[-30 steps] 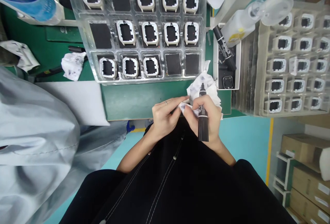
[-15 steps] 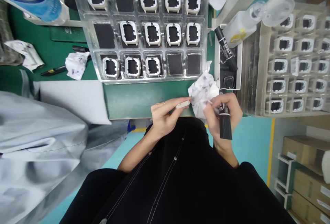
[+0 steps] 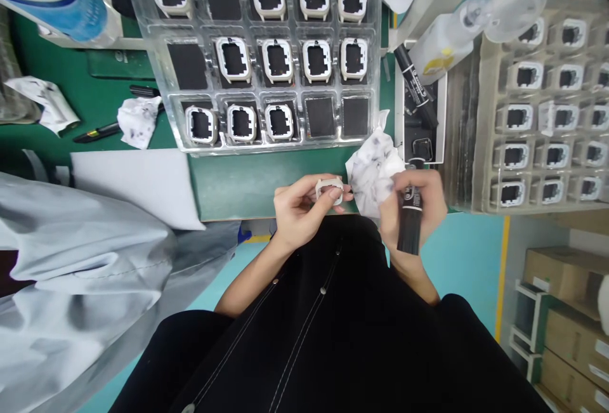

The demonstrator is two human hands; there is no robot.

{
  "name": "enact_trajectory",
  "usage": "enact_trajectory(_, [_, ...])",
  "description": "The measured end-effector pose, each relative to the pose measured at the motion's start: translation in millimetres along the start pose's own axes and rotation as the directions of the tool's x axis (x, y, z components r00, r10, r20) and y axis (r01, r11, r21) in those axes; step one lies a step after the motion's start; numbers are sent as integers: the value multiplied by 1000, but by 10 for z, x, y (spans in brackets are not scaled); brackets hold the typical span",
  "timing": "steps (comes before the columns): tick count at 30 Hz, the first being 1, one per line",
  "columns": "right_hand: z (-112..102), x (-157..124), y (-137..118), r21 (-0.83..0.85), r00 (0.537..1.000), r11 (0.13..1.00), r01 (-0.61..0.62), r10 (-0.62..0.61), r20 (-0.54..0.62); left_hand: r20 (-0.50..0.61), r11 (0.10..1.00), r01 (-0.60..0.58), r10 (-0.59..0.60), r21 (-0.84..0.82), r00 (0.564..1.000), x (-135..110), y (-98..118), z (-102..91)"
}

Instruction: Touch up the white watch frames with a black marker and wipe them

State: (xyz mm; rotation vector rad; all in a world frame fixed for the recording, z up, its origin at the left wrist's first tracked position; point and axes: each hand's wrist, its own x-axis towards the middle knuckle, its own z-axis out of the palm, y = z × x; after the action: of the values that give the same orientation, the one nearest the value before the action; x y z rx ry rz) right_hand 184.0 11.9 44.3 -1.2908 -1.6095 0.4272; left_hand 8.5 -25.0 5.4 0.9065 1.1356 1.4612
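Observation:
My left hand (image 3: 299, 213) is closed round a small white watch-case frame (image 3: 323, 186), thumb across it, its opening turned up towards me. In my right hand (image 3: 431, 194), somewhat smeared by motion, lies a thick black marker pen (image 3: 410, 229), pointing down towards my lap. A crumpled white wipe (image 3: 366, 175) with dark ink stains sits between the hands at the bench edge. The right fingertips are at the wipe; whether they pinch part of it I cannot tell. Above both hands, a clear plastic tray (image 3: 266, 148) holds several similar white frames over dark pads.
To the right stand a second tray (image 3: 480, 165) of frames, a white box (image 3: 443, 140) with another marker (image 3: 415, 83) on it, and a pump bottle (image 3: 440, 45). At the left are a blue-labelled bottle (image 3: 85, 10), stained wipes (image 3: 139, 122) and grey fabric (image 3: 95, 261) beside me.
The frame in my left hand has turned from edge-on to showing its opening, and the left thumb now lies across it. My right hand has shifted slightly with the marker.

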Motion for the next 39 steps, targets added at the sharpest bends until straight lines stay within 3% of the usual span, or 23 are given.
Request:
enact_trajectory(3, [-10, 2, 194, -123, 981, 990, 63, -84, -173, 6, 998, 50, -50, -43, 999, -1, 29, 0])
enact_trajectory(5, [-9, 6, 320, -191, 966, 978, 86, -129, -224, 1, 996, 66, -66, -57, 998, 9, 40, 1])
enact_trajectory(10, [49, -27, 527, -347, 974, 925, 155, -201, -101, -44, 990, 115, -119, -83, 992, 57, 62, 10])
enact_trajectory(15, [119, -99, 609, -328, 971, 921, 212, -236, -34, -86, 980, 187, -192, -62, 978, 101, 76, 5])
enact_trajectory(20, [129, -134, 665, -324, 940, 897, 303, -337, -55, -120, 971, 233, -238, -52, 964, 131, 73, 3])
enact_trajectory(25, [153, -131, 724, -161, 925, 952, 260, -294, -241, -120, 968, 244, -249, -49, 961, 138, 76, 1])
enact_trajectory(29, [130, -90, 717, -146, 892, 943, 300, -331, -306, -118, 967, 247, -254, -70, 960, 148, 72, -7])
enact_trajectory(34, [16, -64, 586, -206, 895, 946, 252, -309, -321, -111, 959, 273, -280, -69, 954, 161, 66, -22])
enact_trajectory(39, [-41, -28, 433, -265, 959, 950, 166, -218, -179, -103, 962, 263, -269, -70, 958, 160, 45, -27])
